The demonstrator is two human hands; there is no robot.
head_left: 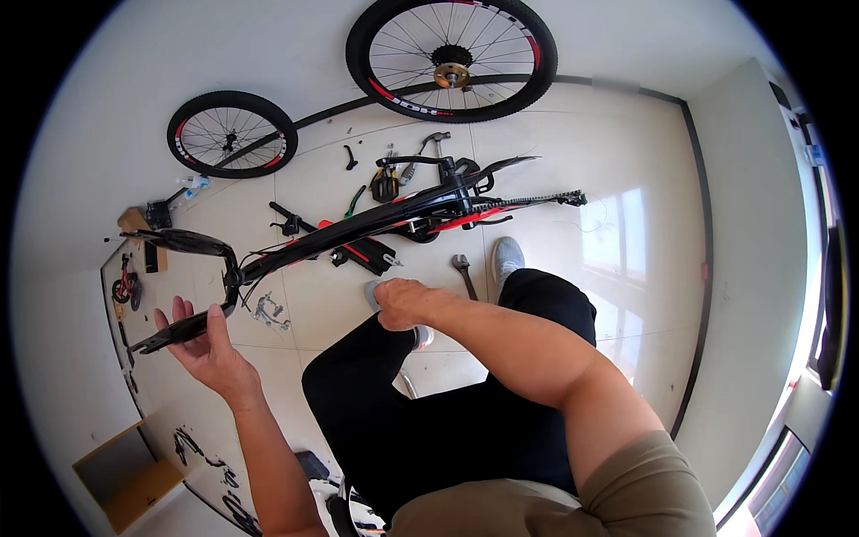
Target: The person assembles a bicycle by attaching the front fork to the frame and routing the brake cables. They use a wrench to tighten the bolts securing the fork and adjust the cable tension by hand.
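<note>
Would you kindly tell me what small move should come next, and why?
I would probably bring the right hand to the frame to steady it: the left hand has one leg of the fork between thumb and fingers, while the right is near the trousers, apparently off the frame.

A rear wheel (452, 67) and a front wheel (230, 141) stand against the white wall (608, 45) in my feed.
On the pale tiled floor (644, 304) I make out a claw hammer (438, 137) and an adjustable wrench (466, 277); off to my left sit a cardboard box (134, 220) and a small red bike (125, 285).
</note>
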